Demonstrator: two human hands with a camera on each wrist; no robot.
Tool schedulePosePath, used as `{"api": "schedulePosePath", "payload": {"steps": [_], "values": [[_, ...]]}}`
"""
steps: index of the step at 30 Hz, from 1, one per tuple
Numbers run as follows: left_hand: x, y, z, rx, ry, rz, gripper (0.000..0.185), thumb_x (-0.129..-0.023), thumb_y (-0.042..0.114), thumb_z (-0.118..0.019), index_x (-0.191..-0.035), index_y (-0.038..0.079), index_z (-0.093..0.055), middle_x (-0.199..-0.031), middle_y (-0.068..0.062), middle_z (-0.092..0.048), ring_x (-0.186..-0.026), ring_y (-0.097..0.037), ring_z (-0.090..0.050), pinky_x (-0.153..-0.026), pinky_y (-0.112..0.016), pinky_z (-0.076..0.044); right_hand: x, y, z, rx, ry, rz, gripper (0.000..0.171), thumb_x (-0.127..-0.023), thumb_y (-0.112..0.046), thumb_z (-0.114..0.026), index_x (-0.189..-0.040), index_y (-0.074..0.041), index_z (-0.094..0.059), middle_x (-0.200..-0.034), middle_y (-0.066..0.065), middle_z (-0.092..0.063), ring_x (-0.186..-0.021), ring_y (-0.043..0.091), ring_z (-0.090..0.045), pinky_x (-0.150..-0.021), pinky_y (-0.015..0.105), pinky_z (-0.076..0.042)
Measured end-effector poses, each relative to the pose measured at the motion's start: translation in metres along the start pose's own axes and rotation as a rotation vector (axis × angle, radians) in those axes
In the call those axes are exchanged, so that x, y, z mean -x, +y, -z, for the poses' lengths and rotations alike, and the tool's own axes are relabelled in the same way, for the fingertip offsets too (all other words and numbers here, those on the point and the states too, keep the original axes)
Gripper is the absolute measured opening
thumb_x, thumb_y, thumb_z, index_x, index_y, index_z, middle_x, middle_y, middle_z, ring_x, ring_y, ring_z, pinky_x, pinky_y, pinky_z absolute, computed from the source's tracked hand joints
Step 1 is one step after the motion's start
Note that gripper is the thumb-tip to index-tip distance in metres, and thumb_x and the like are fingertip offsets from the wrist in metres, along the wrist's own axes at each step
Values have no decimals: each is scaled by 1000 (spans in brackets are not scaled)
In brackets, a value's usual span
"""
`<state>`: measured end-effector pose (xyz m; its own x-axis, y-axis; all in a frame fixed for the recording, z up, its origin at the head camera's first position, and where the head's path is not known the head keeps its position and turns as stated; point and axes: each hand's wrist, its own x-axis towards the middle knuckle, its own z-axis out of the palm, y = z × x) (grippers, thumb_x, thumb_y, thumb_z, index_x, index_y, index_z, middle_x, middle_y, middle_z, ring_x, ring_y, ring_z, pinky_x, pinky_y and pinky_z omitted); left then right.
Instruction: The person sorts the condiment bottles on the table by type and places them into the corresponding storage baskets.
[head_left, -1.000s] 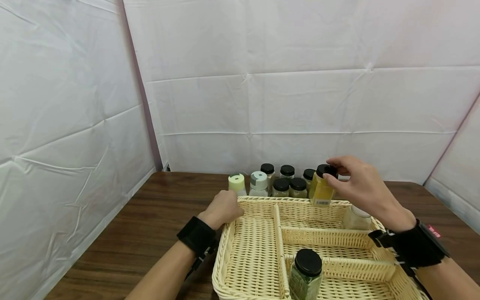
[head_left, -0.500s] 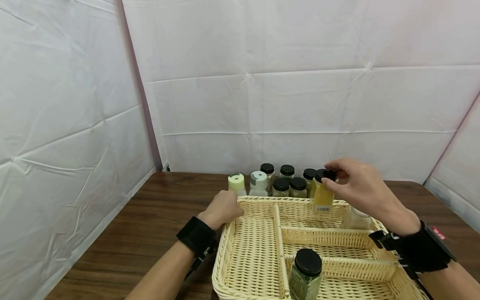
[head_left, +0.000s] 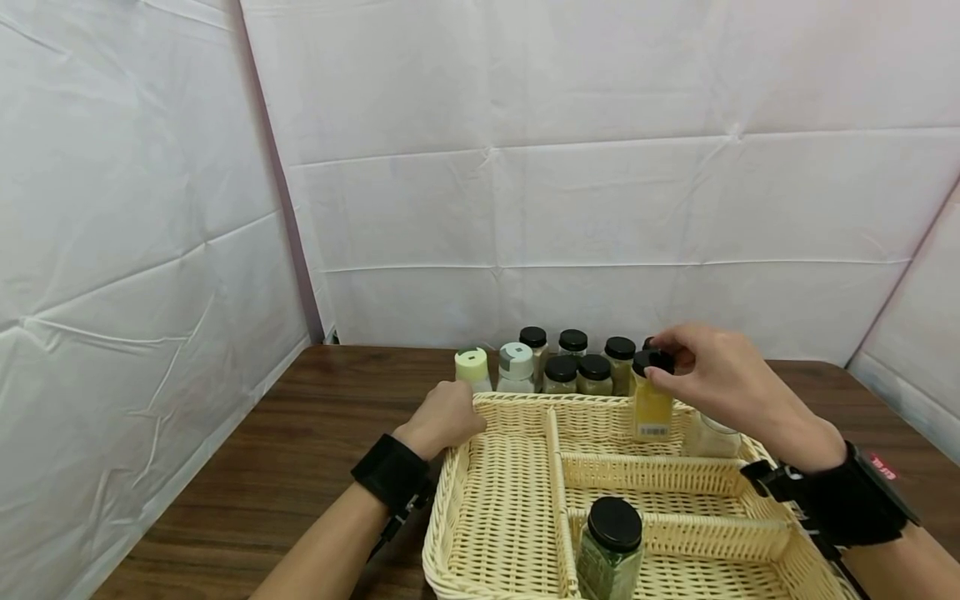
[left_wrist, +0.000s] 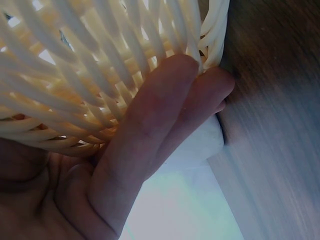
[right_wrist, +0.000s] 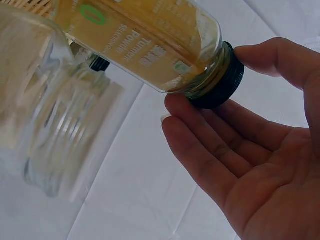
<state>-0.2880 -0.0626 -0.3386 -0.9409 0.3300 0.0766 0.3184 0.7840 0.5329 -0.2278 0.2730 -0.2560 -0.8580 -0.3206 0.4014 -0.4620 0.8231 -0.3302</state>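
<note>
Nearest me, a green jar (head_left: 611, 562) with a black lid stands in the front compartment on the right side of a wicker basket (head_left: 510, 500), itself on a dark wood tabletop (head_left: 315, 467). My left hand (head_left: 442, 421) reaches forward and curls over the basket's far left corner, gripping the rim. At the right end of the rear compartment sits a pale jar (head_left: 708, 440), partly hidden by my right hand (head_left: 712, 392), which comes in from the right, thumb and fingers pinching the black lid of a yellow jar (head_left: 652, 408) labelled Turmeric Powder. I hold it upright at the rear compartment; I cannot tell whether its base touches down. Beyond the far rim stand a yellow-capped shaker (head_left: 472, 371), a pale-green-capped shaker (head_left: 516, 371) and several black-lidded jars (head_left: 595, 375). With two jars inside and one in hand, I judge the filling to be at an early stage, most containers being left outside, before a white cloth (head_left: 420, 208)
</note>
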Motion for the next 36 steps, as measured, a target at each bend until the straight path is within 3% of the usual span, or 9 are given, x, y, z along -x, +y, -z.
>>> {"api": "schedulePosePath", "payload": {"steps": [7,15,22,36], "values": [[0,-1,0,-5,3,-7,49,-89,-5,-62,-55,17,-35,-51,6,-23,-43,-9,-29,-46,-23,-26,-4,0,1,28,-40,-18,34,-97,-14,-78,-124,4,-69,-97,4,-70,-86,19,-65,-79,44,-51],[0,-2,0,1,2,-18,50,-89,-5,-62,-54,17,-34,-50,7,-22,-43,-8,-27,-46,-22,-25,-2,2,-1,48,-99,-46,40,-96,-17,-80,-126,5,-67,-103,7,-70,-92,24,-65,-83,46,-52],[1,-2,1,13,-1,-25,50,-88,-6,-62,-54,17,-33,-50,7,-21,-43,-8,-24,-46,-23,-24,-3,7,-1,51,-131,-54,43,-90,-16,-84,-121,9,-68,-97,7,-71,-88,25,-68,-80,50,-55],[0,-3,0,2,-4,-20,50,-89,-5,-63,-54,17,-34,-50,7,-22,-43,-9,-26,-47,-24,-25,-1,11,-2,70,-179,-33,36,-87,-12,-84,-115,7,-70,-89,0,-67,-78,15,-62,-73,42,-52]]}}
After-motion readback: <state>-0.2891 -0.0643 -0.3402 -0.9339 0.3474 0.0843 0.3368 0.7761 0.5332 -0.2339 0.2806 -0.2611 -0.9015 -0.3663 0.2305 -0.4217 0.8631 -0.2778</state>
